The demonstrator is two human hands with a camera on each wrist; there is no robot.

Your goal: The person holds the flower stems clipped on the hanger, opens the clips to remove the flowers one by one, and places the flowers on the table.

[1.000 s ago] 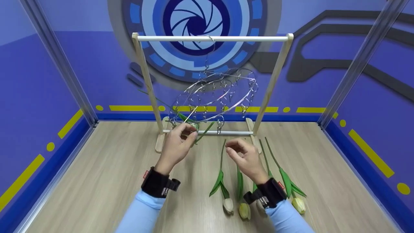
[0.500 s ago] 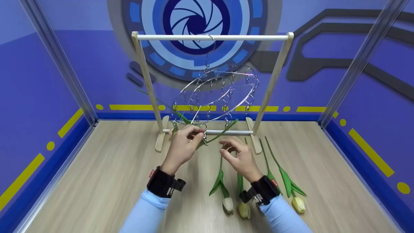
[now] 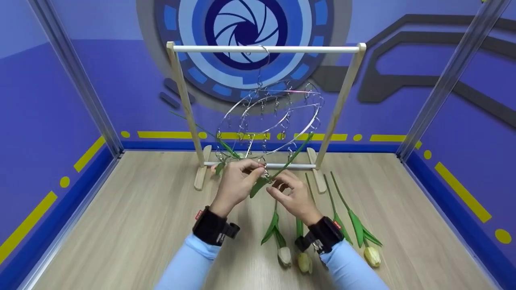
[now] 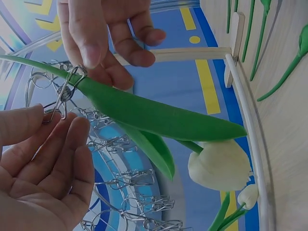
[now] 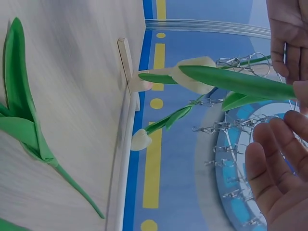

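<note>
Head view: round silver wire clip hanger (image 3: 312,118) hooked on the white top rod (image 3: 209,48) of a pale wooden rack, at the far edge of the light wood-grain desk (image 3: 153,233). Left hand (image 3: 238,183) pinches a small silver wire clip (image 3: 266,171) on the hanger's near side; the artificial white tulip with green leaves (image 3: 258,187) is at that clip, above the desk. Right hand (image 3: 296,197) just beside, fingers curved. Count: one rack, one hanger, two hands, four tulips on the desk's right half, blossoms toward the near edge: white one (image 3: 284,255), pale yellow one (image 3: 304,262), yellow one (image 3: 371,256), one mostly hidden (image 3: 342,228) by the right forearm.

Left wrist: clip handles clamped between left thumb and fingers; clip mouth crosses the stem just above the leaf base. Can't tell if it bites. Reads as fixing the stem: seat it deep, catch stem not leaf, steady with the right, release slowly. Overlapping clips, not countable.

Right wrist: right thumb and fingertips look apart by the leaf base; contact unclear. Count: tulip in work plus two at the hanger, small white bud (image 5: 141,139) and pinkish bud (image 5: 142,83). Don't swing the hanger into them.
</note>
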